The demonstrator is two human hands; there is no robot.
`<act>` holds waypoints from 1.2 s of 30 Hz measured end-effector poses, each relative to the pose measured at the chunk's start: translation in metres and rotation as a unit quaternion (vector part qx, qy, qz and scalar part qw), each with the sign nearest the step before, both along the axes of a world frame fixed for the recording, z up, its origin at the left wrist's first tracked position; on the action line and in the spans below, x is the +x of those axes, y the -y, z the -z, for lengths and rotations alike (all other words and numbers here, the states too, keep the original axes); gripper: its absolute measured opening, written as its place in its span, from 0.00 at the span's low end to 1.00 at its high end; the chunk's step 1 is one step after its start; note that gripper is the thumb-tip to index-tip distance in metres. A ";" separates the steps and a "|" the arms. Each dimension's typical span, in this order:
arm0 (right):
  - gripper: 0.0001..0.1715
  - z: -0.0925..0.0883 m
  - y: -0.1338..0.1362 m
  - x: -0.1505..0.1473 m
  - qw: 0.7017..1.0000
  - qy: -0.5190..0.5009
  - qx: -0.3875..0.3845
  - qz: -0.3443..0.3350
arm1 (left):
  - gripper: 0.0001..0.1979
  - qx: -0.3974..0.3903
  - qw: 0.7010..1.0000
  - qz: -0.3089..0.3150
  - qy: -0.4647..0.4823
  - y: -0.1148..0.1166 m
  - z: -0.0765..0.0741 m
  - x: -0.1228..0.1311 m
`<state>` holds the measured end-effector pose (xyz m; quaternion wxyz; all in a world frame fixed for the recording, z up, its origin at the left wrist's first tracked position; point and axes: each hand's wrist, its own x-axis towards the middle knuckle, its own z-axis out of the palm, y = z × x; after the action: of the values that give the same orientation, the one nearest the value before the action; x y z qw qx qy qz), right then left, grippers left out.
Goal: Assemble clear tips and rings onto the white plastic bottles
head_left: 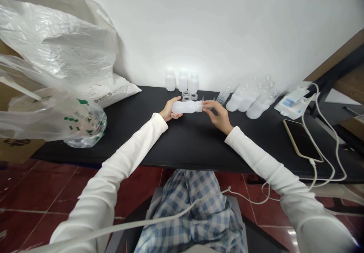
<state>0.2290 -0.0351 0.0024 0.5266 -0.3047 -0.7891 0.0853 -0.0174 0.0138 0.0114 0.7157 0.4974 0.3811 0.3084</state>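
Observation:
A white plastic bottle [186,107] lies sideways above the black table [182,143], held between both hands. My left hand [169,110] is wrapped round its base end. My right hand [218,113] pinches at the bottle's neck end with its fingertips, and what is under those fingertips is too small to make out. Two clear rings [189,96] lie on the table just behind the bottle.
Three upright white bottles [182,80] stand at the wall. Several bottles [251,99] lie on their sides at the right. A phone [302,140] with a white cable, a white box [290,103], and large plastic bags [57,75] at the left.

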 end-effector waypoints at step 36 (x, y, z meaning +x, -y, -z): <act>0.35 0.018 -0.017 0.010 0.977 -0.037 -0.211 -0.011 | 0.28 0.237 0.964 -0.090 -0.077 0.012 0.007 0.015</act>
<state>0.2388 -0.0183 -0.0155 0.4786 -0.3969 -0.7365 0.2664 -0.0029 0.0016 0.0043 0.5154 0.6386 0.3943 0.4136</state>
